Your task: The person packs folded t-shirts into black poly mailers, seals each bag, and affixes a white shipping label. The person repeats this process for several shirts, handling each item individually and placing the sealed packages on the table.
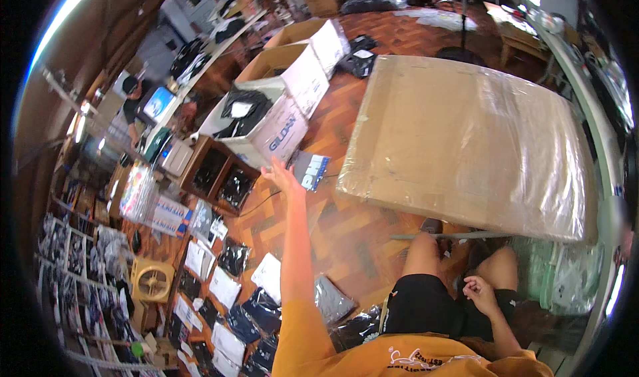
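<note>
My left hand [283, 176] is stretched out ahead with its fingers apart and nothing in it, above the wood floor near a Gildan cardboard box [269, 127]. That box holds black plastic-wrapped packages [244, 108]. Over my lap rests my right hand [479, 293], its fingers loosely curled; no object shows in it. In front of my knees stands a table-like surface covered by cardboard under clear plastic wrap [464, 142]. A grey printed plastic package [308, 171] lies on the floor just beyond my left hand.
Many wrapped garments [242, 322] cover the floor at the lower left, near a yellow box fan [153, 279]. A wooden cabinet [219, 174] stands beside the box. A person [135, 97] is at a long table at the upper left. Clear plastic bags [574, 277] sit at the right.
</note>
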`<state>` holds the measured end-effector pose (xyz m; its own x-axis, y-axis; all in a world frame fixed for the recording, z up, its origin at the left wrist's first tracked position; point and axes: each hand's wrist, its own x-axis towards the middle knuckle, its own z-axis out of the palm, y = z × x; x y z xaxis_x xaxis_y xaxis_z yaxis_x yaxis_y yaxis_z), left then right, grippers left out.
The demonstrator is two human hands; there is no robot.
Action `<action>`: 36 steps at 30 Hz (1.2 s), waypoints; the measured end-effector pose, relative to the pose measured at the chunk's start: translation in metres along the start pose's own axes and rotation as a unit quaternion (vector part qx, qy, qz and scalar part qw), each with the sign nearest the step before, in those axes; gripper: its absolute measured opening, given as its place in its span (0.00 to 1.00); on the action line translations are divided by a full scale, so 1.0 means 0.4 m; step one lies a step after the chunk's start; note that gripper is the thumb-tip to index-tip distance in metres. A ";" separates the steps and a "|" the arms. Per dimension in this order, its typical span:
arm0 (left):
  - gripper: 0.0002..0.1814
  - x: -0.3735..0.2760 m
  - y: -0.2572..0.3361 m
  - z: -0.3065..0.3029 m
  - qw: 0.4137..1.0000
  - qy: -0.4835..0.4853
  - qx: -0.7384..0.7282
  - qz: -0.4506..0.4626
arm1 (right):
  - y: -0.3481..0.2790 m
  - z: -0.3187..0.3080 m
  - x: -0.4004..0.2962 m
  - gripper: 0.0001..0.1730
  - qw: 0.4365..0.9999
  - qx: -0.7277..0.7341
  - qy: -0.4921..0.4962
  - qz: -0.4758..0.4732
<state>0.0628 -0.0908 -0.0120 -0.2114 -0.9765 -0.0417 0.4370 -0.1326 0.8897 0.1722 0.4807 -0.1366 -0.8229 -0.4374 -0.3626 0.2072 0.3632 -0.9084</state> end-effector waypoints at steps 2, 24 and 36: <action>0.32 -0.082 0.008 0.041 0.986 -0.090 0.064 0.123 | -0.019 -0.006 -0.012 0.14 1.000 0.006 0.016 -0.010; 0.29 -0.638 -0.125 0.322 0.496 -0.492 0.592 0.401 | -0.293 -0.523 -0.803 0.38 0.461 -0.545 0.637 0.292; 0.27 -0.650 -0.133 0.329 0.491 -0.488 0.590 0.415 | -0.172 -0.791 -1.035 0.13 0.497 -0.412 0.733 0.215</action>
<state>-0.0206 0.1927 0.0115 -0.9589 0.0128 0.2833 0.0379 0.9958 0.0831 0.3314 0.8970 0.1418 -0.4236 0.6757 0.6034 0.7399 0.6423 -0.1999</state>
